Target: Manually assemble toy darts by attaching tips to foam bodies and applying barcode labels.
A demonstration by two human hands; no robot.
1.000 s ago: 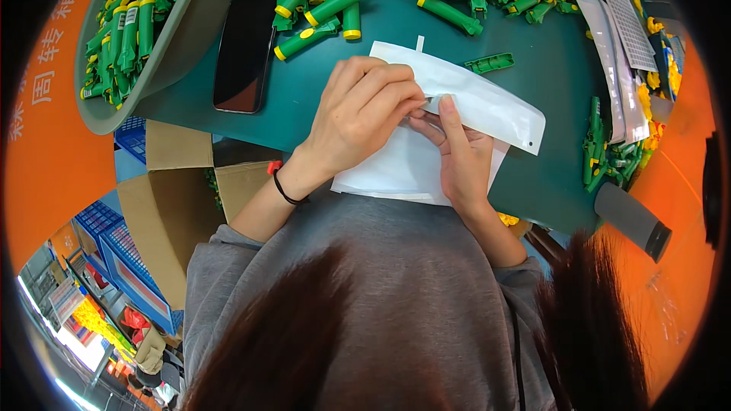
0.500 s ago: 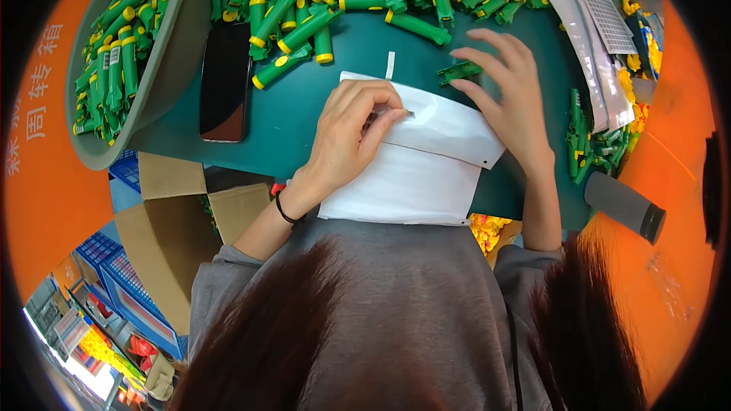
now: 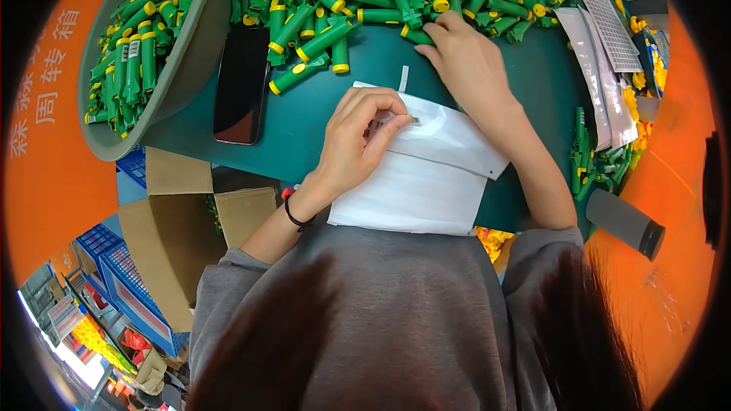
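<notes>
Across the table's near edge lies a white plastic sheet or bag (image 3: 415, 190), its upper part folded over. My left hand (image 3: 356, 137) rests on its left side, thumb and fingers pinched together. A small dark, shiny bit (image 3: 415, 120) shows at the fingertips, too small to name. My right hand (image 3: 472, 61) reaches to the front of the pile, fingers closed around a green tube with a yellow end cap (image 3: 415, 35). Part of that tube is hidden by the hand. A narrow white strip (image 3: 403, 78) lies just beyond the white sheet.
Many green tubes (image 3: 335, 0) are heaped along the back, and more fill a grey tub (image 3: 175, 53) at left. A black phone (image 3: 241, 87) lies beside it. At right are white sheets (image 3: 601, 80) and a dark grey cylinder (image 3: 624, 222). A cardboard box (image 3: 183, 175) stands at lower left.
My right hand has moved up and left from beside a loose green piece, now out of sight, to the tube at the pile's front. The left hand keeps its pinch. The view has shifted slightly.
</notes>
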